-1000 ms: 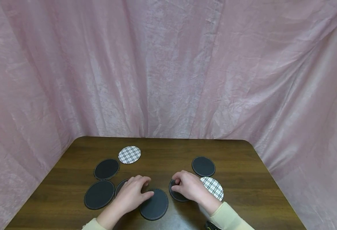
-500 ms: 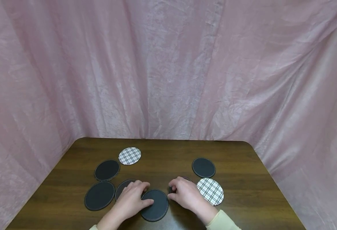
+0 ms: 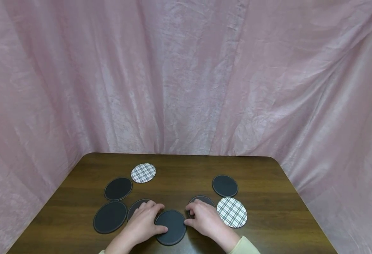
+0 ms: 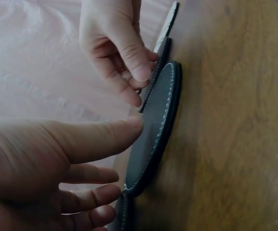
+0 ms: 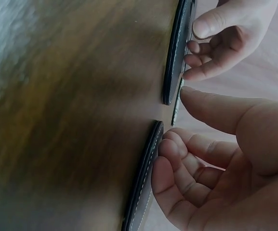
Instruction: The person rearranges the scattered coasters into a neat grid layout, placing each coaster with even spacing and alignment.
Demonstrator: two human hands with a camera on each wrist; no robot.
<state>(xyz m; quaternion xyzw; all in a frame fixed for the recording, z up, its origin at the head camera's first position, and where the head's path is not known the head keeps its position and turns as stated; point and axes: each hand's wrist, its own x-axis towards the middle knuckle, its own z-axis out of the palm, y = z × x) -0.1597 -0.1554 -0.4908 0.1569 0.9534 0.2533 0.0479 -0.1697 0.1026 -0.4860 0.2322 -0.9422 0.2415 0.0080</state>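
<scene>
Left hand (image 3: 143, 222): fingers wide, empty, thumb over central black disc (image 3: 173, 231)
Right hand (image 3: 206, 219): fingers loosely curled, empty; palm in wrist views only
Far plaid disc (image 3: 143, 173): pattern, head view only

From my remote station, the curtain (image 3: 186, 70) at twelve o'clock in the head view looks like crushed velvet cloth, creased, with a silky sheen. I read the tabletop (image 3: 179, 187) as smooth, grained wood, throwing a glossy glare at ten o'clock in the right wrist view. The dark coaster (image 3: 170, 229) near six o'clock seems matt leather, visibly stitched round its rim; the checked coaster (image 3: 232, 212) at five looks smooth and flat-finished.
</scene>
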